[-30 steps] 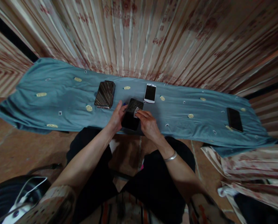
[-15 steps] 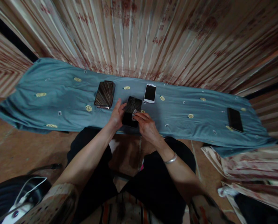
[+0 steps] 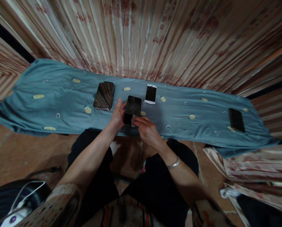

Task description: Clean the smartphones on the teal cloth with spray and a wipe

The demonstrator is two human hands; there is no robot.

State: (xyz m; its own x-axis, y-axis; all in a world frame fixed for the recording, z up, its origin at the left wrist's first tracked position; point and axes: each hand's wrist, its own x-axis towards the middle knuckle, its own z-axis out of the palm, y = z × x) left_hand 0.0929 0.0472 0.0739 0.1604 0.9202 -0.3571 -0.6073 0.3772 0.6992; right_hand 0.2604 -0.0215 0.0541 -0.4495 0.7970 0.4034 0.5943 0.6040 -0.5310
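A black smartphone [image 3: 134, 105] is gripped along its left edge by my left hand [image 3: 118, 115], its dark screen facing up near the front of the cloth. My right hand [image 3: 148, 130] pinches a small pale wipe [image 3: 133, 120] and presses it on the lower part of that screen. Just beyond, a white phone [image 3: 151, 94] lies face up on the cloth. To the left rests a stack of dark phones [image 3: 104, 96] with a shiny top one. Far to the right is another black phone [image 3: 237, 120].
A blue-green cloth [image 3: 60, 105] with yellow prints covers the long, narrow table. Pleated floral curtains [image 3: 141, 41] hang right behind it. On the floor at lower left are a dark round object [image 3: 3, 195] and a white power strip [image 3: 16, 217] with a cable.
My right hand has slid the wipe down and slightly left across the phone's screen. My left hand keeps its hold. The whole view has shifted a little.
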